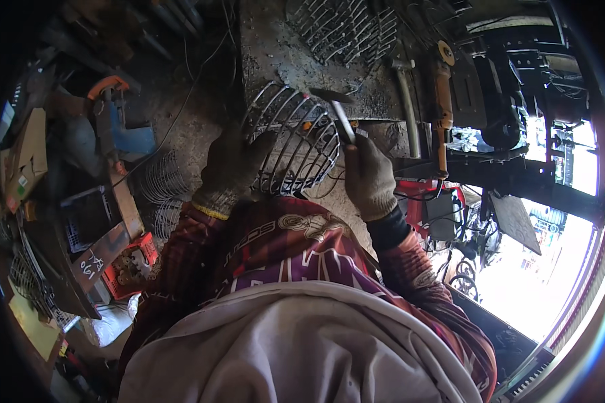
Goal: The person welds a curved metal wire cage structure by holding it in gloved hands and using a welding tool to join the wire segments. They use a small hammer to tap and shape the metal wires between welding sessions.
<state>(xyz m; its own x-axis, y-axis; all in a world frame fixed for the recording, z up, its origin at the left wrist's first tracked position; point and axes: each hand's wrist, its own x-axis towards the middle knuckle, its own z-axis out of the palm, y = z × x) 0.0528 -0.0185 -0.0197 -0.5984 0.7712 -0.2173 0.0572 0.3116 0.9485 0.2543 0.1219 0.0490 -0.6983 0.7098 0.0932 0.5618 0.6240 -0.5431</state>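
A curved rack of bent metal rods [284,149], shaped like a shallow basket, stands in front of my body against the edge of a dirty metal workbench [265,47]. My gloved left hand [234,164] is closed on its left side, with the fingertips partly lost in shadow. In my gloved right hand [368,171] I grip the light metal handle of a hammer [343,119]. Its dark head lies over the rack's upper right rim; I cannot tell whether they touch. A small orange spot shows behind the rods.
More bent-rod racks [346,30] lie on the bench's far side. A second hammer [407,107] and an orange angle grinder [444,101] are to the right, above a red machine [420,201]. At left are wire coils [163,176], a red crate [117,285] and a blue-and-orange tool [129,138].
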